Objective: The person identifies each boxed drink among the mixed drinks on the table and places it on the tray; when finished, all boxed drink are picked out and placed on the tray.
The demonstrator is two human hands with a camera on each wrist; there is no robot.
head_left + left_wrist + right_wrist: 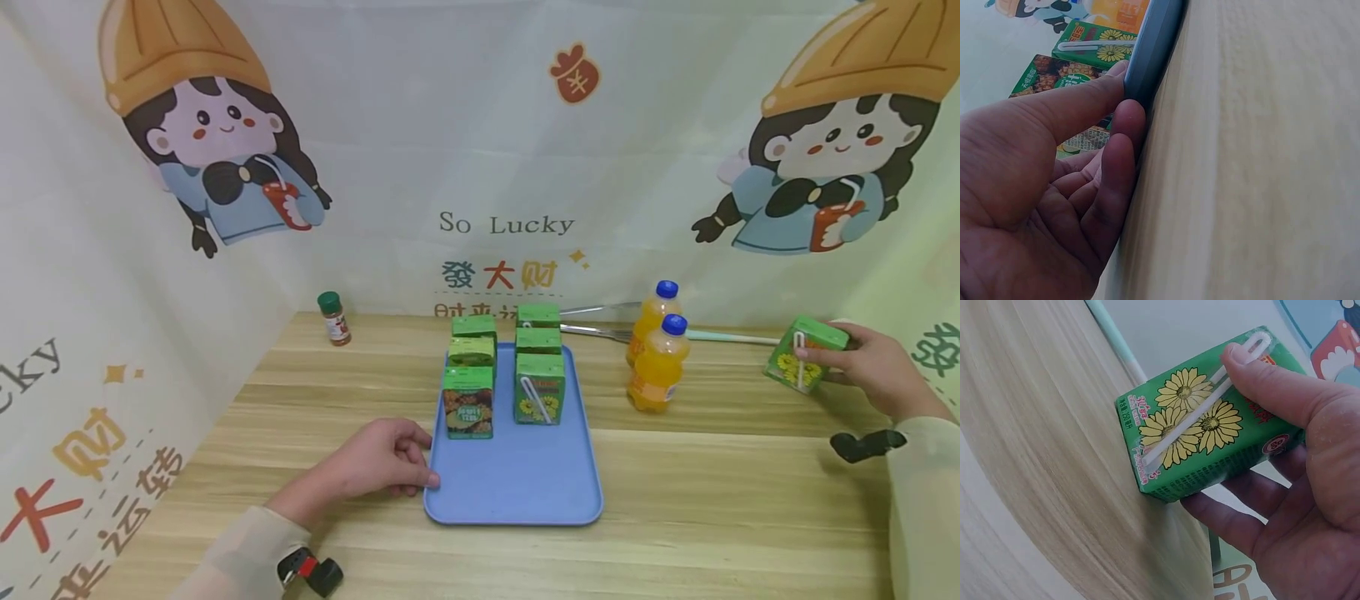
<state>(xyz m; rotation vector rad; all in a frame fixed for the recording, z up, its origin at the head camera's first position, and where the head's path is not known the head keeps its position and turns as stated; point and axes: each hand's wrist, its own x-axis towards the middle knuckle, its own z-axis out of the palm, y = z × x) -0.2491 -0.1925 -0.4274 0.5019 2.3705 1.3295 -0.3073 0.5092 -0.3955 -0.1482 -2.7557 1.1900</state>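
Observation:
My right hand (pixel 873 367) grips a green drink carton (pixel 806 354) at the far right, tilted. The right wrist view shows yellow flowers and a white straw on the carton (pixel 1191 419), the thumb lying across its front. At the left edge of the blue tray (pixel 517 492), my left hand (pixel 382 458) pinches the rim between thumb and fingers; the tray (pixel 1157 50) is seen edge-on in the left wrist view. Two rows of green cartons stand on the tray's back half, a pineapple carton (pixel 468 404) leading the left row and a flower carton (pixel 539 390) the right.
Two orange drink bottles (pixel 658 367) with blue caps stand right of the tray. Behind them lie long thin utensils, one with a pale green handle (pixel 731 337). A green-lidded seasoning jar (pixel 334 318) stands at the back left. A printed curtain (pixel 510 150) borders the wooden table.

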